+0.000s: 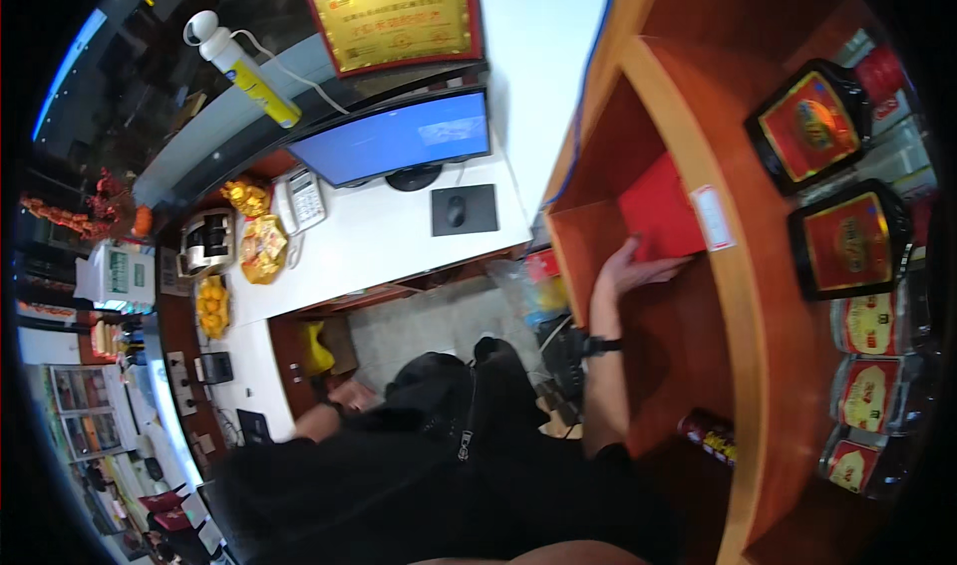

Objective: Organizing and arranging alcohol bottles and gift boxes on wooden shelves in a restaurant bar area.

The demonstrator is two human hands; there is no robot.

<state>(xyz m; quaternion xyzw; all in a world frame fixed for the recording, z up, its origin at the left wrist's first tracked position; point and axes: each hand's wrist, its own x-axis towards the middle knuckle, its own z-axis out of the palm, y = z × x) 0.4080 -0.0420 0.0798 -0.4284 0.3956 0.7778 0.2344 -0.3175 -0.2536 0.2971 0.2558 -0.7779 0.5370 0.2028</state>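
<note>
My right hand (638,268) reaches into a wooden shelf compartment on the right, a dark band round its wrist. It grips the lower edge of a flat-faced red box or folder (660,209), thumb on the face and fingers along the bottom edge. Whether it is a box or a folder I cannot tell. A white label (713,217) is fixed to the shelf's front edge beside it. My left hand (351,396) is low by my left side, near the desk's open underside; it is smeared, and its fingers cannot be made out.
The wooden shelf (743,296) holds dark bottles (812,127) and several clear labelled bottles (865,396). A dark can (708,437) lies lower inside. On the white desk (379,246) stand a monitor (404,137), a mouse (456,210), a telephone (302,201), golden ornaments (262,249) and a fruit plate (212,308).
</note>
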